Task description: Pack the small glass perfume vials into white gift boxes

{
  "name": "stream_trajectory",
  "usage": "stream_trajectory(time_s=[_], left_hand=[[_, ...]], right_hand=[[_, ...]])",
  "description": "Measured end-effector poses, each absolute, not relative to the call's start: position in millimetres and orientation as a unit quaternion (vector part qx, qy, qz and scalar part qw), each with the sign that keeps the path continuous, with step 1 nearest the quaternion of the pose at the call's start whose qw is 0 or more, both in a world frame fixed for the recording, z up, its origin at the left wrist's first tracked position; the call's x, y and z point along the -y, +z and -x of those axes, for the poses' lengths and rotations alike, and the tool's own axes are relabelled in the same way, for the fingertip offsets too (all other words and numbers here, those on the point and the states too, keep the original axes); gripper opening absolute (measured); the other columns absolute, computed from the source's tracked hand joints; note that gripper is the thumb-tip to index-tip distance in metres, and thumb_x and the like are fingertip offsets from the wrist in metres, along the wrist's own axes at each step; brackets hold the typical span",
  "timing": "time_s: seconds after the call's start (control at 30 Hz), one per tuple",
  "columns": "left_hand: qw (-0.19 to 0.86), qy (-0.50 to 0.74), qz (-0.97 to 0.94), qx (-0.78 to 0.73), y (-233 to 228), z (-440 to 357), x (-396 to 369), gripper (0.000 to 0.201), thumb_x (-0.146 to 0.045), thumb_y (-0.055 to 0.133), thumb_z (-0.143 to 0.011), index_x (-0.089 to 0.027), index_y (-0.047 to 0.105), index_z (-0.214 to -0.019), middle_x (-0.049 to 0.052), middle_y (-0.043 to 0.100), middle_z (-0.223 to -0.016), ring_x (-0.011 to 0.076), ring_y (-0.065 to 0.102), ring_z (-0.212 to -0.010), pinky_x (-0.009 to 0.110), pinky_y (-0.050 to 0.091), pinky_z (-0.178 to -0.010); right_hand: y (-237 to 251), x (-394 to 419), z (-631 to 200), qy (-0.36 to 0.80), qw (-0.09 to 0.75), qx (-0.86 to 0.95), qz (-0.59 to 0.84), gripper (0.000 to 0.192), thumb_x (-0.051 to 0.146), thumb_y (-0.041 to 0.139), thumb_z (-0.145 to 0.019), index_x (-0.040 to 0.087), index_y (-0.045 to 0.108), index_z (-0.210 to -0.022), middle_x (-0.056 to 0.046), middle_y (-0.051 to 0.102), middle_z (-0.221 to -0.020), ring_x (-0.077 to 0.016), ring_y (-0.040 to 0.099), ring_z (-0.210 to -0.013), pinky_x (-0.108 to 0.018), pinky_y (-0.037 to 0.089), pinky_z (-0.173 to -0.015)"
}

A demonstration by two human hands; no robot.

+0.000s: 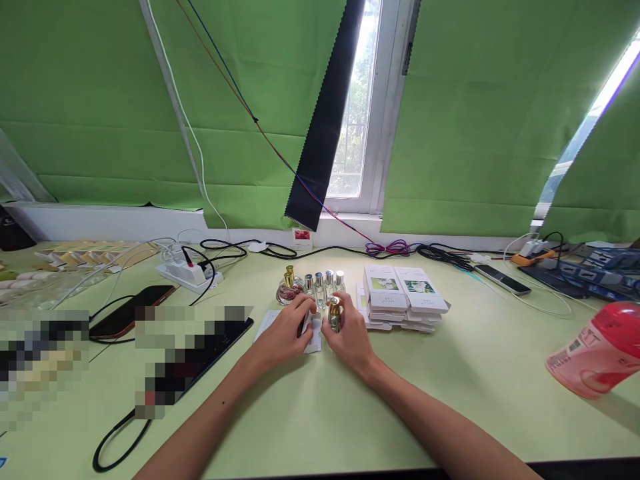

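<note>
Fingers of my right hand [354, 337] are wrapped round a small gold-topped bottle [335, 308], close to the other little bottles [320, 288]. My left hand [289, 327] pinches a small dark and white thing [303, 325] over the paper [314, 344]; I can't tell what it is. Working from far away, I think I'm at the holding step. It calls for gentle, steady fingers next.

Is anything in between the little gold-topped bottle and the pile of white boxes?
Yes, the right hand! It is holding the gold-topped bottle, and part of that hand comes between the bottle and the pile of white boxes over to the right. I see nothing else in between.
</note>
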State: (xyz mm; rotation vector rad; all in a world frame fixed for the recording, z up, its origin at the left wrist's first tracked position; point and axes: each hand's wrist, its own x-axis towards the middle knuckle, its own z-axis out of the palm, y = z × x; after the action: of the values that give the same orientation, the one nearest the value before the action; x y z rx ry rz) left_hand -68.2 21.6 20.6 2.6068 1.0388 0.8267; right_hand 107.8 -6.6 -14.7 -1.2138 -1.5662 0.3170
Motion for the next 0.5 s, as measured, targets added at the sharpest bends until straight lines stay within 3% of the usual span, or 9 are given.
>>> stream_trajectory(time_s=[0.2,0.5], left_hand=[[0.097,0.286,-0.878,-0.371,22.4,66.4,-21.1,0.015,-0.015,0.047,-0.088,-0.022,0.052,-0.1,0.008,0.06,-0.116,0.0238,0.06,-0.109,0.036,0.05,-0.091],[0.064,0.251,-0.873,-0.412,19.5,63.2,-18.2,0.018,-0.018,0.054,-0.081,-0.022,0.05,-0.098,0.006,0.055,-0.104,0.0242,0.058,-0.094,0.037,0.049,-0.083]], right_hand=[[-13.5,8.2,-107.7,0.12,0.525,0.665,0.518,0.042,0.023,0.056,-0.082,0.019,0.05,-0.124,-0.004,0.066,-0.093,-0.0175,0.061,-0.072,-0.028,0.048,-0.064],[-12.7,9.5,-107.5,0.102,0.495,0.675,0.537,0.044,0.024,0.055,-0.079,0.018,0.051,-0.123,-0.009,0.064,-0.106,-0.0235,0.064,-0.092,-0.036,0.053,-0.079]])
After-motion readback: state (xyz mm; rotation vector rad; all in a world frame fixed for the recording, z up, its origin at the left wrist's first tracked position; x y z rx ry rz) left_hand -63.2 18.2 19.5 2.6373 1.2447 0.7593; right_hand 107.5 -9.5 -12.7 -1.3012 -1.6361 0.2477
